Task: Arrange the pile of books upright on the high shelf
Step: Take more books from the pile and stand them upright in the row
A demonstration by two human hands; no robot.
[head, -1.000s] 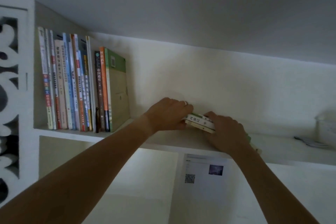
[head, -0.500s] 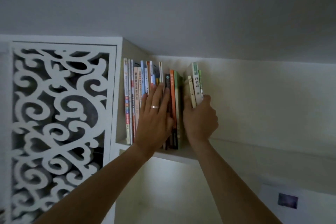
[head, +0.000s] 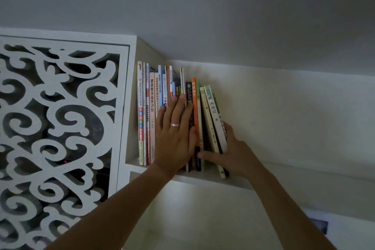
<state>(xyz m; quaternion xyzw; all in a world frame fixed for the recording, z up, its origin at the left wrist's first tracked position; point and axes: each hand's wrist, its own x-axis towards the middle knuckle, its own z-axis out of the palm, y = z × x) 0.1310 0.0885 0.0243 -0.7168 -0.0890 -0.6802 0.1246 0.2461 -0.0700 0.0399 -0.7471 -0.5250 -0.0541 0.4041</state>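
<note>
A row of upright books [head: 151, 119] stands at the left end of the high white shelf [head: 205, 177]. My left hand [head: 175, 138], a ring on one finger, lies flat with fingers spread against the spines in the middle of the row. To the right, a few thin books [head: 212, 113] with cream and pale green spines lean left against the orange book [head: 194, 103]. My right hand [head: 233, 150] grips these leaning books near their lower part, thumb across the front, fingers behind them. Their bottom edges rest at the shelf's front lip.
A white fretwork panel [head: 60, 124] stands to the left of the shelf. The ceiling [head: 223, 16] hangs close above the books. The shelf runs on to the right along the pale wall [head: 294, 119]. A lower compartment lies beneath, with a picture [head: 317, 225] at its right.
The books, lying flat in both hands a second ago, now stand leaning at the row's right end. My right hand slid down to their base; my left hand stays flat on the spines.
</note>
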